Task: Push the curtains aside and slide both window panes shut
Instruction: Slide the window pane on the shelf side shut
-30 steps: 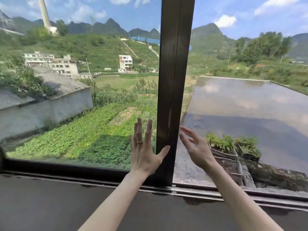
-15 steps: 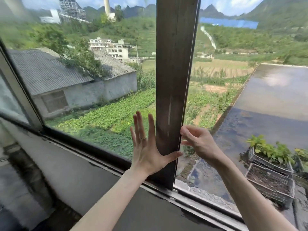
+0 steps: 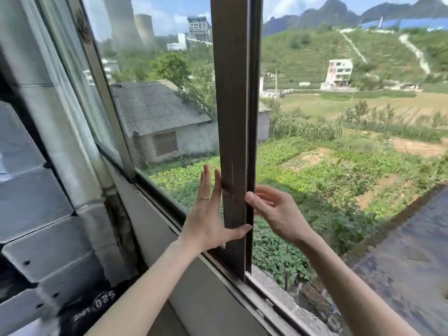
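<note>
A sliding window pane [image 3: 167, 112] ends in a dark vertical frame bar [image 3: 232, 105] at the middle of the view. My left hand [image 3: 206, 219] lies flat against the glass just left of that bar, fingers straight up and thumb stretched across the bar's face. My right hand [image 3: 276, 214] is hooked on the bar's right edge, thumb in front and fingers curled behind it. To the right of the bar the window stands open to the fields outside. A pale sheer curtain [image 3: 55, 69] hangs bunched at the far left.
The bottom track and sill [image 3: 266, 301] run diagonally from the left corner down to the right. A grey tiled wall [image 3: 36, 214] fills the left side. Outside lie a grey-roofed house [image 3: 157, 110], green plots and hills.
My right hand has gone from hovering beside the bar to hooking onto its edge. My left hand stays flat on the glass. The view has swung left, bringing the wall and curtain into sight.
</note>
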A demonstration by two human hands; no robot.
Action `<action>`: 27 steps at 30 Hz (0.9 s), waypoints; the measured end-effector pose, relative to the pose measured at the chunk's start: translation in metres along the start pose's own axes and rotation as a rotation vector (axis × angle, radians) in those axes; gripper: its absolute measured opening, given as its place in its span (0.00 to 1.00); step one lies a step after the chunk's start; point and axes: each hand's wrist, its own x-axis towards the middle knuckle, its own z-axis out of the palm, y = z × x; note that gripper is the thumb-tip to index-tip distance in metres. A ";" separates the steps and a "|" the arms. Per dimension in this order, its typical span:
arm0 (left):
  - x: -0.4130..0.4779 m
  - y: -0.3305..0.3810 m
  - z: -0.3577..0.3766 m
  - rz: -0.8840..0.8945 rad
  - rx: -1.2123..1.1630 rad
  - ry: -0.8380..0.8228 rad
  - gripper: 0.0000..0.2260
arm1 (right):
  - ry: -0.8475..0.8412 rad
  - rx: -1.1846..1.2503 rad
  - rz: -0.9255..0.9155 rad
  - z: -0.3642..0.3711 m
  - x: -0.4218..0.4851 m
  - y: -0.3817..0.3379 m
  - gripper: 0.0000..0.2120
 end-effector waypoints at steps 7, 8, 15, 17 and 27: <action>0.020 -0.048 -0.023 -0.173 0.040 -0.029 0.61 | -0.011 -0.005 -0.043 0.040 0.050 0.006 0.30; 0.023 -0.056 -0.026 -0.192 0.026 -0.039 0.61 | -0.017 0.000 -0.047 0.046 0.058 0.007 0.27; 0.052 -0.121 -0.048 -0.290 0.081 -0.069 0.59 | -0.029 -0.040 -0.100 0.098 0.124 0.013 0.25; 0.058 -0.140 -0.051 -0.326 0.052 -0.056 0.57 | -0.058 -0.046 -0.087 0.112 0.145 0.014 0.20; 0.096 -0.241 -0.061 -0.459 -0.051 -0.027 0.48 | -0.102 0.010 -0.100 0.187 0.238 0.005 0.13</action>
